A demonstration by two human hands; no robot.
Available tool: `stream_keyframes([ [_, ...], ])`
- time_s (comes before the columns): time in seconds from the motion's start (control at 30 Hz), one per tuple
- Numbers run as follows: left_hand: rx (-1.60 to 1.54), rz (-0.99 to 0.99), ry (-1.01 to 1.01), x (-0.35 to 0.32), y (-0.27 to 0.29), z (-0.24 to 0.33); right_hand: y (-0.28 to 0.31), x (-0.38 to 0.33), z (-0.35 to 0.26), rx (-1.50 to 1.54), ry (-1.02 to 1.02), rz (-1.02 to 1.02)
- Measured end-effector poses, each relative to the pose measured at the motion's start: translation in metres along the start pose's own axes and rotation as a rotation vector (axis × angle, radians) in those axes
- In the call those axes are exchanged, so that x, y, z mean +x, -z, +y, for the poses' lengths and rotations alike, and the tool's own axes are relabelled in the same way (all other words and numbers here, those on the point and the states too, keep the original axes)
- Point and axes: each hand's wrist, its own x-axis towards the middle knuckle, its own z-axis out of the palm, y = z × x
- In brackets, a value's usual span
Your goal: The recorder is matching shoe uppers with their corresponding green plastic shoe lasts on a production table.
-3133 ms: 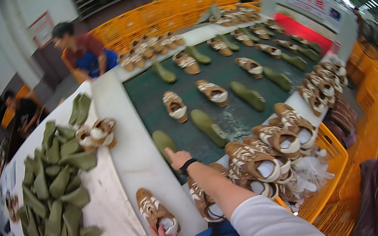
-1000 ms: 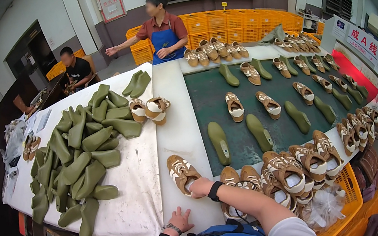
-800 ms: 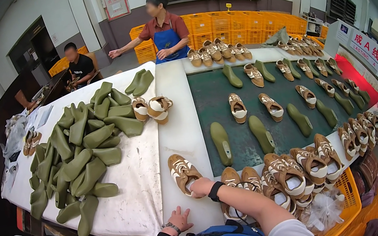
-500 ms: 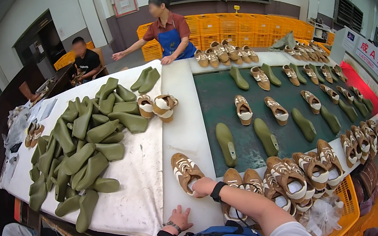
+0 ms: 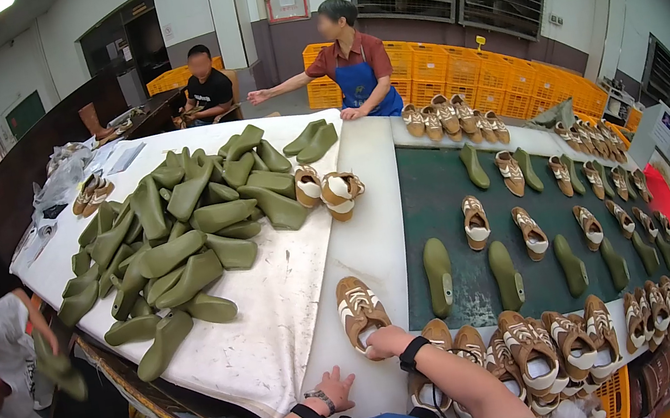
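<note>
A brown sneaker with white stripes and laces (image 5: pixel 358 307) lies on the white board, its toe pointing away from me. My right hand (image 5: pixel 387 342) is closed on its heel end, with fingers at the shoe's opening. Left of it, my left hand (image 5: pixel 334 390) rests palm down near the front edge, fingers spread and holding nothing. Beyond the sneaker stands a pair of similar sneakers (image 5: pixel 339 193), beside a large heap of green shoe lasts (image 5: pixel 175 258) on the white cloth (image 5: pixel 275 325).
On the right, a green conveyor belt (image 5: pixel 463 205) carries lasts and sneakers in rows. Several sneakers (image 5: pixel 536 352) line its near side. A co-worker in a blue apron (image 5: pixel 359 85) stands across the table; another person (image 5: pixel 10 361) at lower left holds green lasts. Yellow crates (image 5: pixel 453 65) stand behind.
My view has swung left, so the scene sits further right. The person at lower left has come more into view, with green lasts. My right hand stays on the sneaker's heel.
</note>
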Motion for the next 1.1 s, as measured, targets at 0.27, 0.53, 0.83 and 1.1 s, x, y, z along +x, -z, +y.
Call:
stream_keyframes([
  [0.27,-0.026,0.010,0.030,-0.0022,-0.0018,0.0019,0.0017,0.0010,-0.0015,0.027,0.005,0.027],
  [0.53,-0.046,0.003,0.016,-0.0014,-0.0026,-0.0004,-0.0006,0.0025,0.0000,0.036,-0.009,0.040],
  [0.83,-0.026,0.027,0.009,-0.0011,-0.0049,-0.0012,0.0024,0.0021,-0.0022,0.012,-0.010,0.029],
  [1.1,-0.059,-0.008,0.028,-0.0009,-0.0014,0.0008,-0.0004,0.0053,0.0012,0.016,-0.019,0.023],
])
